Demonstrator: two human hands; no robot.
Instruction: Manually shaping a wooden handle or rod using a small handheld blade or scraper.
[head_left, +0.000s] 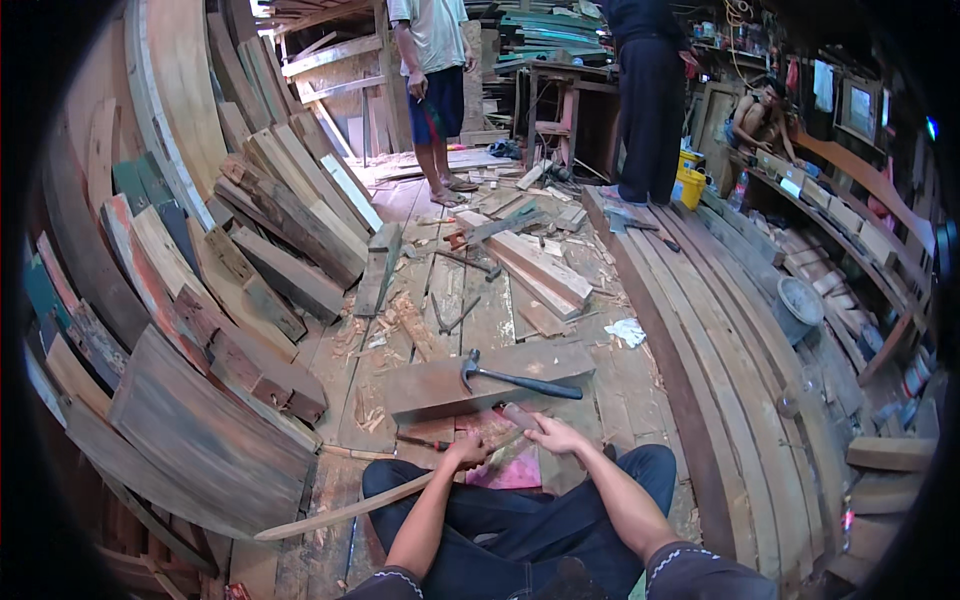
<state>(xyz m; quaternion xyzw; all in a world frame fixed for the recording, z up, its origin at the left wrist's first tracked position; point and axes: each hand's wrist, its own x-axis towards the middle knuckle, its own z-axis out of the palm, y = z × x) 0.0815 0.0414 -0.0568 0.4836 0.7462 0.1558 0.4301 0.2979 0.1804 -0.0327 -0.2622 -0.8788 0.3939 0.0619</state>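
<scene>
I sit cross-legged with both hands close together above my lap. My left hand point(466, 453) is closed around a long, thin wooden strip point(345, 515), which runs out across my knee to the left. My right hand point(556, 436) grips a short, rounded brown piece point(520, 416) at the strip's other end; its kind is not clear. Just ahead, a claw hammer point(520, 382) with a dark handle lies on a thick wooden block point(430, 388). A slim tool with a red and black handle point(425, 441) rests by my left hand. Beneath my hands is a pink sheet point(510, 470).
Planks point(270, 290) lean along the left. A stack of long beams point(690, 380) borders the right. Ahead lie wood shavings, a timber piece point(540, 265) and a white scrap point(626, 331). Two people point(435, 90) point(648, 110) stand farther off; another person point(765, 125) is at the right.
</scene>
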